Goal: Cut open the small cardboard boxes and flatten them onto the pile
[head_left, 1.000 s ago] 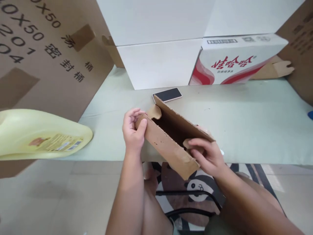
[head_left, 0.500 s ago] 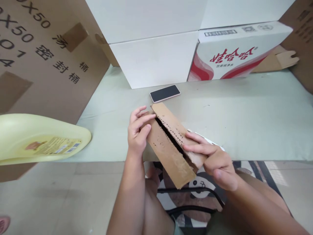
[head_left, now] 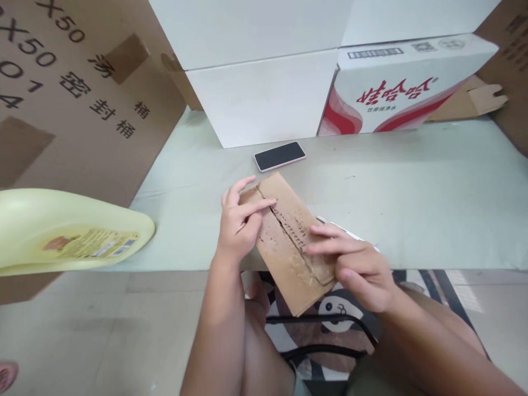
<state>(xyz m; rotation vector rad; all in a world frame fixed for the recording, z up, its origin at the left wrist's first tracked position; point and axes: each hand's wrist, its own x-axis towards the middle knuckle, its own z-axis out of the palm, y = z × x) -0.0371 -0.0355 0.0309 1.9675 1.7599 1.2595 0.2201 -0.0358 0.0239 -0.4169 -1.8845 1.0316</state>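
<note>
A small brown cardboard box (head_left: 289,242) lies slantwise across the near edge of the pale green table (head_left: 412,209), its two top flaps folded down and meeting along a ragged seam. My left hand (head_left: 241,223) grips the box's far left end, fingers laid over the top flap and thumb against the side. At the near right end my right hand (head_left: 357,264) presses its fingers flat on the flap, with the thumb round the box's edge. Something white (head_left: 350,234) peeks out on the table behind my right hand.
A phone (head_left: 280,155) lies face up just beyond the box. White boxes (head_left: 264,93) and a red-and-white carton (head_left: 396,88) line the table's back. A large brown carton (head_left: 74,93) stands at left, a pale yellow jug (head_left: 61,231) below it. Under the table are my knees and a panda-print mat (head_left: 330,313).
The box stood open with its inside showing; both flaps have since been folded down until they meet. My fingers moved from the ends onto the top.
</note>
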